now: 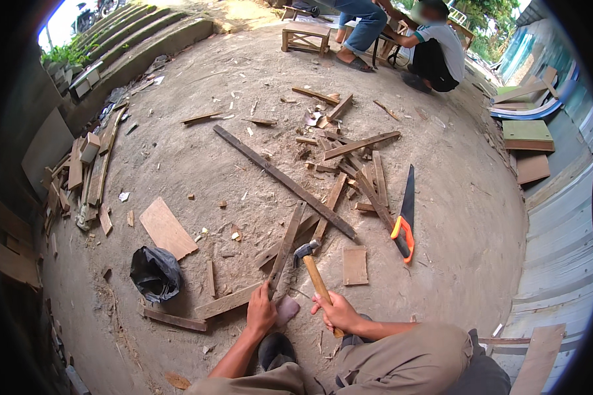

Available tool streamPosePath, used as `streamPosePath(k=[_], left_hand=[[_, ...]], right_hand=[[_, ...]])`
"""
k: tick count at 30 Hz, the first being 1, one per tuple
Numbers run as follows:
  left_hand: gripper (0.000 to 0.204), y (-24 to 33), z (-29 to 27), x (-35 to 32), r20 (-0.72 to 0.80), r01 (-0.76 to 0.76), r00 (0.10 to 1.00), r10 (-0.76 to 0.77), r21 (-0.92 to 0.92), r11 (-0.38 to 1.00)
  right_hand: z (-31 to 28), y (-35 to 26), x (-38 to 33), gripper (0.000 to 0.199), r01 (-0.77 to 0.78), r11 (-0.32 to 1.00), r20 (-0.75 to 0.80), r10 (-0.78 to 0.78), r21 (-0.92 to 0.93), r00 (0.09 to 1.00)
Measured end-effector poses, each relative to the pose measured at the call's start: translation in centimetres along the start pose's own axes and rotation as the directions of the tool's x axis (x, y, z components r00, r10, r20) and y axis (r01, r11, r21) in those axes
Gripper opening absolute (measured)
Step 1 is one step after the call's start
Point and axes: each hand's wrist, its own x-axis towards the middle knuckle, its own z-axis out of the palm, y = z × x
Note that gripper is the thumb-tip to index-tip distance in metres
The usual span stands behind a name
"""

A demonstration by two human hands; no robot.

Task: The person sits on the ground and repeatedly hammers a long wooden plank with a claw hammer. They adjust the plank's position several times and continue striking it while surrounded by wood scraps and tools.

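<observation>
My right hand [337, 312] is wrapped round the wooden handle of a claw hammer [317, 277], whose dark metal head points away from me. My left hand [261, 309] grips the near end of a narrow wooden strip [287, 245] that slants away from me to the upper right. Beside the left hand, a pinkish flat piece [286, 310] lies on the ground near my shoe; its kind is unclear. Another wood strip [229, 302] lies with its right end by my left hand. The hammer head is close to the held strip's right side.
A handsaw [407, 210] with an orange handle lies to the right, beside a pile of wood offcuts [362, 158]. A long batten [283, 179] crosses the ground ahead. On the left are a black plastic bag [155, 274] and a plywood sheet [167, 228]. Two people are near a small stool [306, 38].
</observation>
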Motion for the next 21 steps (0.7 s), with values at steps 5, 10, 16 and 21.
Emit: streamPosePath(k=[5,10,16,21], left_hand=[[0.070,-0.1,-1.7,0.5,0.135,0.250,0.967,-0.218,-0.315,0.915],[0.073,-1.2,-5.2,0.6,0.380,0.396,0.910,-0.165,-0.677,0.621],[0.057,1.8,-7.6,0.8,0.450,0.450,0.884,-0.131,-0.738,0.503],[0.043,4.3,-7.4,0.8,0.514,0.457,0.857,-0.037,-0.724,0.517]], right_hand=[[-0.2,-0.4,-0.1,0.038,0.054,0.998,-0.015,-0.054,0.020,0.998],[-1.1,-1.7,-0.3,0.040,0.186,0.982,-0.092,-0.189,-0.034,0.978],[-2.2,-4.4,1.3,0.035,0.381,0.924,-0.255,-0.371,-0.010,0.893],[-3.4,-5.7,2.4,0.036,0.451,0.892,-0.310,-0.419,0.035,0.853]])
